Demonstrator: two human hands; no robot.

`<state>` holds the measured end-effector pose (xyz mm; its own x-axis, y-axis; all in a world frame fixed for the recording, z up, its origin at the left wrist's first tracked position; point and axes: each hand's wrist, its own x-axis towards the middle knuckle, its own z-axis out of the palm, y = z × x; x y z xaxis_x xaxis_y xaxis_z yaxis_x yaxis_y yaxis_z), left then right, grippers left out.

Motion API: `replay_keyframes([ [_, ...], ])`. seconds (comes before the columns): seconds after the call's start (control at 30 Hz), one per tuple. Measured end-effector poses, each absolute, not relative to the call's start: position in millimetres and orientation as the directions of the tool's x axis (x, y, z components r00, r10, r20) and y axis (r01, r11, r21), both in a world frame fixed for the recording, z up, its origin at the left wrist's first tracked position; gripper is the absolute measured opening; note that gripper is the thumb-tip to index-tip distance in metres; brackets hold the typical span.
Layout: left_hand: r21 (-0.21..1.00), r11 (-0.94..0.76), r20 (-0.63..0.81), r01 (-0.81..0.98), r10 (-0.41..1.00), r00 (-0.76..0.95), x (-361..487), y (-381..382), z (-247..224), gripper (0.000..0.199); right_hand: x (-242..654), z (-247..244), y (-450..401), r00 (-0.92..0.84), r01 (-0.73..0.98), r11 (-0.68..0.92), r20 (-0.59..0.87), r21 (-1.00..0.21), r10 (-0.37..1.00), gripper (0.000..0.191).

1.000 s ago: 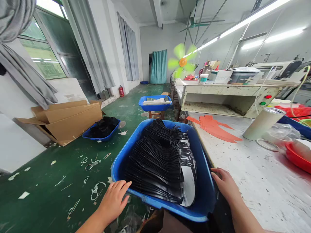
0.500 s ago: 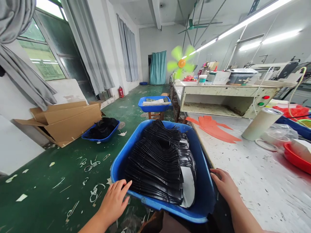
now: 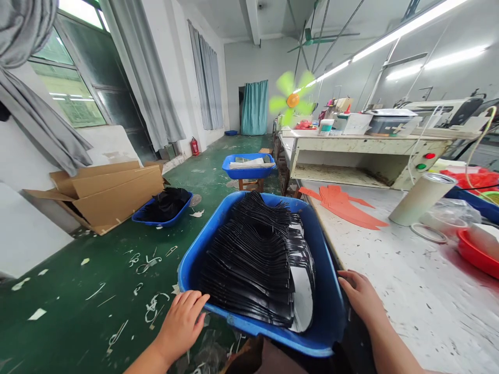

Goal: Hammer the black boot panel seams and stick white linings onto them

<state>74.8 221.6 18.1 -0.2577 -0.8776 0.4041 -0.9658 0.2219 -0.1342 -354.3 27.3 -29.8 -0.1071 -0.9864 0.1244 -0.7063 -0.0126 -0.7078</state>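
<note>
A large blue plastic basin (image 3: 331,301) sits before me, packed with rows of overlapping shiny black cut pieces (image 3: 249,265). Some turn a white underside (image 3: 302,301) upward at the right end of the stack. My left hand (image 3: 184,319) is at the basin's near left rim, fingers loosely bent and fingertips over the edge, grasping nothing I can see. On the other side, my right hand (image 3: 362,296) rests at the edge of the white worktable (image 3: 390,270), beside the basin's right wall. Its fingers are slightly curled and apart, with nothing between them.
Orange cut pieces (image 3: 343,208), a pale roll (image 3: 423,200) and a red tray (image 3: 477,254) lie on the worktable. A second blue basin (image 3: 249,170) stands on a stool ahead. Left are a small basin (image 3: 166,222), a cardboard box (image 3: 113,197) and floor scraps.
My left hand has shifted slightly left and its fingers have drawn a little closer together. My right hand and the basin stay nearly where they were.
</note>
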Motion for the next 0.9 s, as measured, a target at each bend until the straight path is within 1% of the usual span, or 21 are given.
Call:
replay_keyframes([
  [0.17,-0.142,0.219,0.381,-0.965,-0.888,-0.257,73.1,222.3,20.3,0.034,-354.1,-29.2,27.6,-0.11,-0.708,-0.009,0.123,-0.706,-0.986,0.053],
  [0.33,-0.187,0.205,0.398,-0.961,-0.878,-0.265,73.8,224.4,18.2,0.035,-353.2,-29.3,27.4,-0.108,-0.704,-0.014,0.126,-0.71,-0.986,0.05],
  [0.63,-0.21,0.208,0.344,-0.955,-0.899,-0.271,76.5,227.8,11.4,0.04,-354.6,-30.7,27.5,-0.086,-0.703,-0.034,0.132,-0.711,-0.988,0.05],
  [0.77,-0.225,0.178,0.398,-0.958,-0.88,-0.257,71.6,229.9,7.9,0.041,-354.6,-32.8,27.4,-0.093,-0.706,-0.039,0.147,-0.707,-0.985,0.048],
  [0.9,-0.175,0.173,0.478,-0.969,-0.846,-0.237,66.3,227.6,8.3,0.034,-354.6,-33.1,27.2,-0.097,-0.705,-0.037,0.148,-0.708,-0.984,0.046],
])
